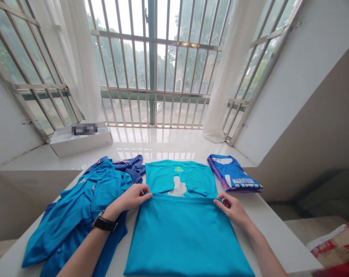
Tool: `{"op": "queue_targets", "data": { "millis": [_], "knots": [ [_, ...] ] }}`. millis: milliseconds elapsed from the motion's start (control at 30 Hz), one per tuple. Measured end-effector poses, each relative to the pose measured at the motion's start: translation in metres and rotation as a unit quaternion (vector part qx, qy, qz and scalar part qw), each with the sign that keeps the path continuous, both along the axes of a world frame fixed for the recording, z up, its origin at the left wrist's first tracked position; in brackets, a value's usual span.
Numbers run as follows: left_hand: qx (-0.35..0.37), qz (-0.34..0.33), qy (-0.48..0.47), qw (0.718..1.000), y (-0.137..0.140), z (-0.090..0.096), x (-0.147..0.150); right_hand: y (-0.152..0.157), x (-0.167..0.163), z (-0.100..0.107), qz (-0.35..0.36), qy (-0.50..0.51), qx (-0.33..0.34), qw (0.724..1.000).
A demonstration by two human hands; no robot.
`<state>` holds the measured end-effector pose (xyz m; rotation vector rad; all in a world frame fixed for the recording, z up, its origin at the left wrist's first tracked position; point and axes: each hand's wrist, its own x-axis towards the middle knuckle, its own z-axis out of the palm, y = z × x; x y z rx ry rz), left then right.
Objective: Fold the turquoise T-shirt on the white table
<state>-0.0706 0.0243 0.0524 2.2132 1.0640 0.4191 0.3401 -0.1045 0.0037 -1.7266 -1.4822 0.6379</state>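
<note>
A teal T-shirt (pixel 188 234) lies flat in front of me, its lower part folded up over the body. The hem runs across just below a white print, and a small yellow-green logo shows near the collar. My left hand (pixel 138 193), with a black watch on its wrist, pinches the left end of that hem. At the hem's right end, my right hand (pixel 229 206) grips the cloth between thumb and fingers. Close by my left forearm lies a loose heap of blue shirts (pixel 84 207).
Folded shirts (pixel 235 175), the top one blue with "MARATHON" lettering, are stacked at the right back of the white table (pixel 267 227). An opened white box (pixel 82 142) sits on the window ledge. Beyond are a barred window and white curtains (pixel 220 96). A red-and-tan bag (pixel 339 242) is at lower right.
</note>
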Motion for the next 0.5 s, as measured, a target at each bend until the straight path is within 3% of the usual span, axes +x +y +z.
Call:
{"op": "queue_targets", "data": {
  "millis": [200,500],
  "knots": [
    [0.024,0.042,-0.010,0.999,-0.002,-0.002,0.001,0.001,-0.003,0.000,-0.030,-0.034,0.023,0.999],
    [0.062,0.047,0.009,0.997,-0.002,-0.014,-0.001,0.003,0.003,-0.004,-0.026,-0.054,0.016,0.998]
  ]
}}
